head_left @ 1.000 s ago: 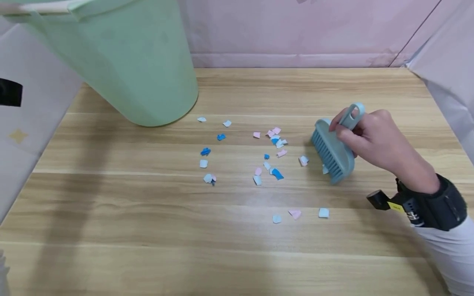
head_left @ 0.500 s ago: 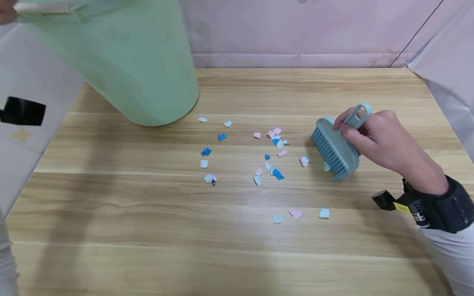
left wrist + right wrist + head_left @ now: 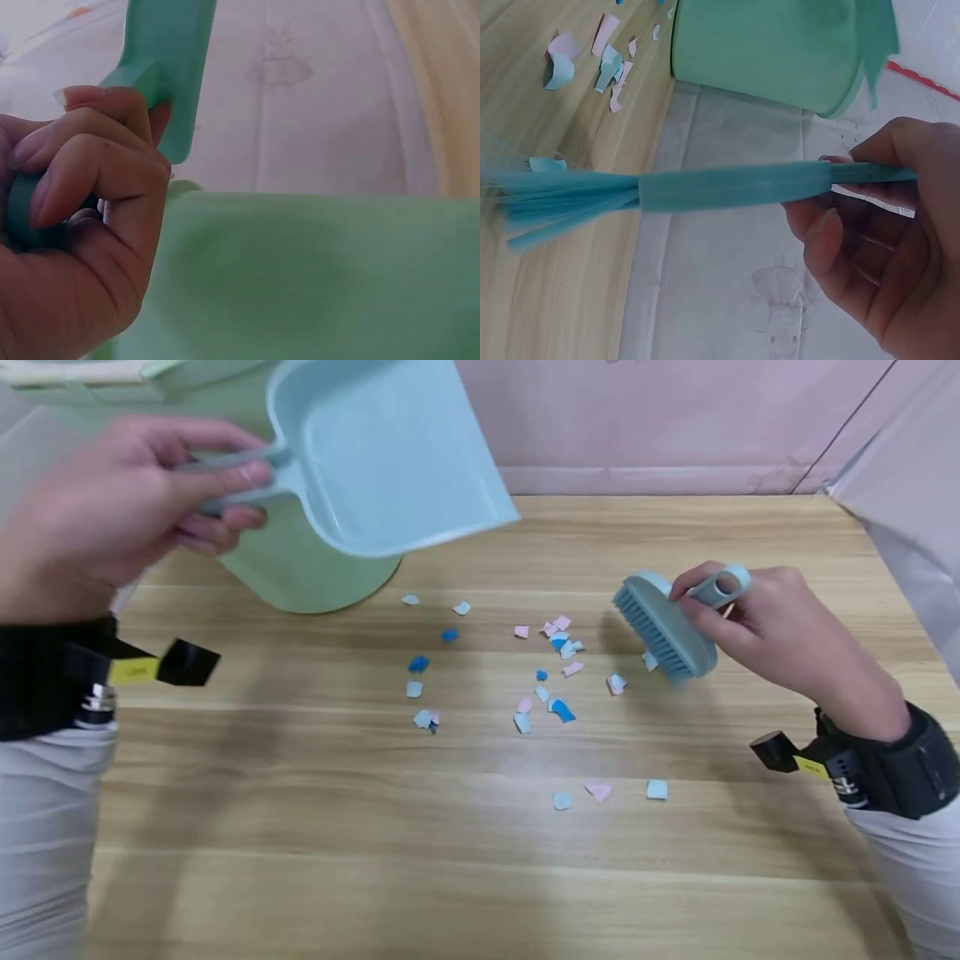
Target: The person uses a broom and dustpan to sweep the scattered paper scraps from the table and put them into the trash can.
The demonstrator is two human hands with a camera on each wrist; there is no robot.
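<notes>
Paper scraps [image 3: 540,681] lie scattered mid-table, so we grip the dustpan [image 3: 382,452] handle in our left hand [image 3: 112,518] above the far-left corner by the green bin [image 3: 315,572], while our right hand [image 3: 765,627] clasps the brush [image 3: 663,627], bristles toward them.

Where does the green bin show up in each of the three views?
Head: green bin upper left, behind the dustpan.
Left wrist: fills the lower frame.
Right wrist: top centre, sideways.
Shared landmark: the bin itself.
</notes>
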